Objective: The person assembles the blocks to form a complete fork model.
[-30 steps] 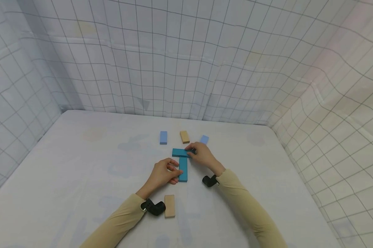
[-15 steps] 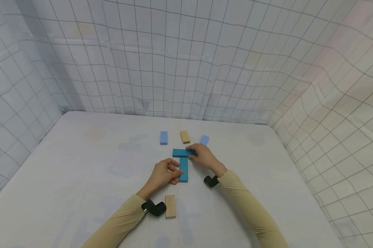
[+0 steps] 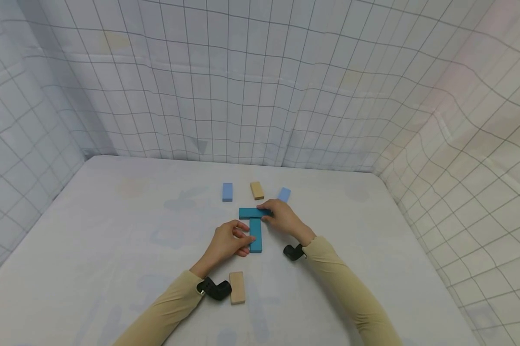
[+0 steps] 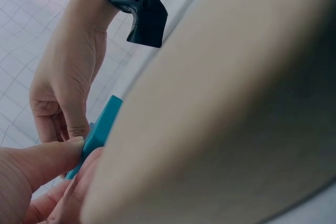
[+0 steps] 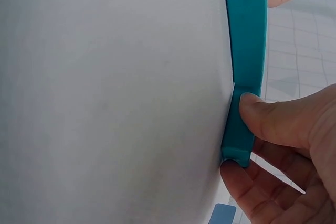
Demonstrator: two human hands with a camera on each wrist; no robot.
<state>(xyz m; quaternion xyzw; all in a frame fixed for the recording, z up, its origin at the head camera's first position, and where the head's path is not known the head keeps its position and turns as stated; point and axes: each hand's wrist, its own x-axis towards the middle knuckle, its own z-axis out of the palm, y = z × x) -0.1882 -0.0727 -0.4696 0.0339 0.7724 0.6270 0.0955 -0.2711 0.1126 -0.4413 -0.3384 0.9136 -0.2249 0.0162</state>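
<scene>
White table (image 3: 113, 240), pale grid-lined curtains (image 3: 242, 86) behind, soft light

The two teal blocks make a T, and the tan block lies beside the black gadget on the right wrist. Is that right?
Wrong side: the head view shows the tan block beside the black gadget on the left wrist. The two teal blocks do make a T.

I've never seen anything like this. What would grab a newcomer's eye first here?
Probably the two teal blocks set in a T mid-table: the right hand grips the right end of the crosswise block, while the left hand touches the upright block. Just beyond sits a row of small blocks, blue, yellow and blue. Behind everything hangs a pale, grid-lined sheet.
</scene>
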